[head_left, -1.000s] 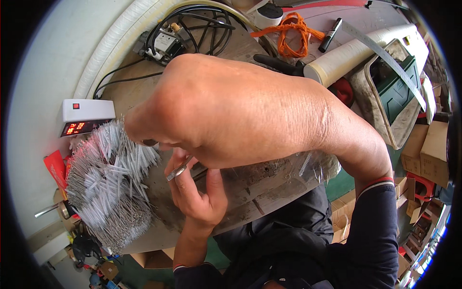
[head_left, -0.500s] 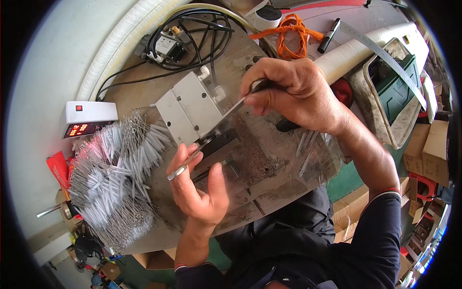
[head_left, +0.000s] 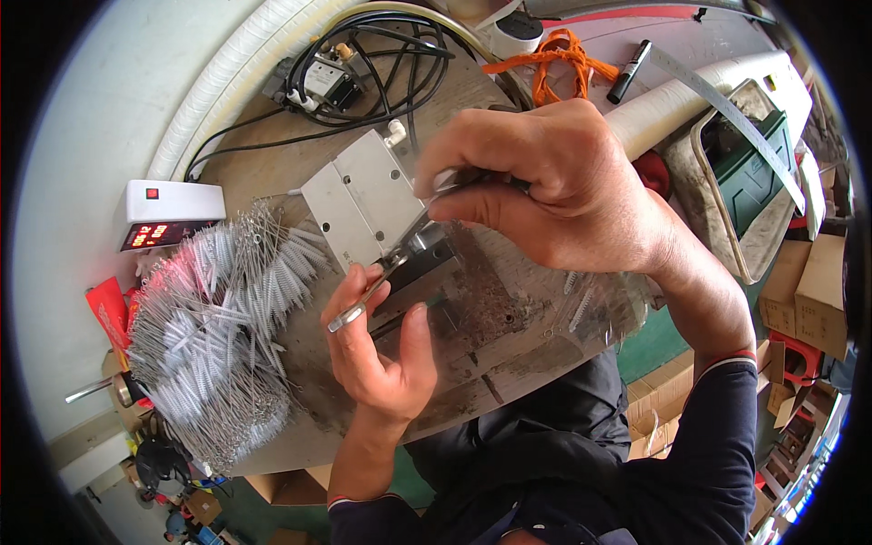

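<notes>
On the table before you, the brush pile lay left of the block; beyond your right hand was the strap, the marker just right of it. Farther right, a bin sat in the tray.

"Anything to read here?"
"Lit red digits on the display of the white box."
"And on the white block?"
"Small dark print near one edge, too tiny to make out."
"The black marker?"
"Pale print, just as illegible."
"And the ruler?"
"Fine graduations; their figures can't be read."
</notes>
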Demonstrator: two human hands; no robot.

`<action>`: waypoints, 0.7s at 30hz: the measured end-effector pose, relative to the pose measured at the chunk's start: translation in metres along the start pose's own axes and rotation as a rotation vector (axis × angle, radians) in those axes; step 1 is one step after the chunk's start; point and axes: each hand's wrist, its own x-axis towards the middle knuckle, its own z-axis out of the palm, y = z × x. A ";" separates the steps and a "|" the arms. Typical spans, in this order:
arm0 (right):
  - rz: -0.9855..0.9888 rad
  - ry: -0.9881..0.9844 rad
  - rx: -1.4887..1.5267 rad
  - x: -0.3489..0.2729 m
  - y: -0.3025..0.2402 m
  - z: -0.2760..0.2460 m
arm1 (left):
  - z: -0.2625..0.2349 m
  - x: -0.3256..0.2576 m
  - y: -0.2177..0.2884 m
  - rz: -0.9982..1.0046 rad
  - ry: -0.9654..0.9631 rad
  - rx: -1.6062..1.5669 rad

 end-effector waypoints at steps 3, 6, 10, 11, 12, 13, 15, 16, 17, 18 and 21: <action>-0.036 -0.019 -0.009 0.006 -0.003 0.002 | 0.000 0.000 -0.001 0.026 0.003 0.008; -0.036 -0.067 -0.023 0.014 -0.008 0.000 | 0.001 0.000 0.000 0.021 0.006 0.008; -0.036 -0.052 -0.030 0.011 0.005 -0.003 | 0.004 -0.001 0.002 -0.050 0.042 -0.039; -0.035 -0.051 -0.032 0.005 0.009 -0.002 | 0.004 -0.001 0.002 -0.051 0.047 -0.053; 0.098 -0.034 0.078 -0.001 0.014 0.000 | 0.004 -0.001 0.002 -0.051 0.047 -0.051; 0.231 -0.017 0.188 -0.006 0.016 -0.001 | 0.003 -0.001 0.001 -0.049 0.036 -0.037; 0.401 -0.049 0.261 -0.015 0.015 -0.006 | 0.003 -0.001 0.001 -0.045 0.025 -0.024; 0.465 -0.050 0.256 -0.019 0.015 -0.007 | 0.003 -0.001 0.001 -0.048 0.030 -0.023; 0.529 -0.051 0.251 -0.022 0.016 -0.007 | 0.003 -0.001 0.001 -0.052 0.036 -0.022; 0.530 -0.049 0.249 -0.026 0.018 -0.007 | 0.004 0.000 0.002 -0.050 0.035 -0.024; 0.474 -0.015 0.160 -0.033 0.020 -0.009 | 0.004 0.001 0.003 -0.065 0.030 -0.012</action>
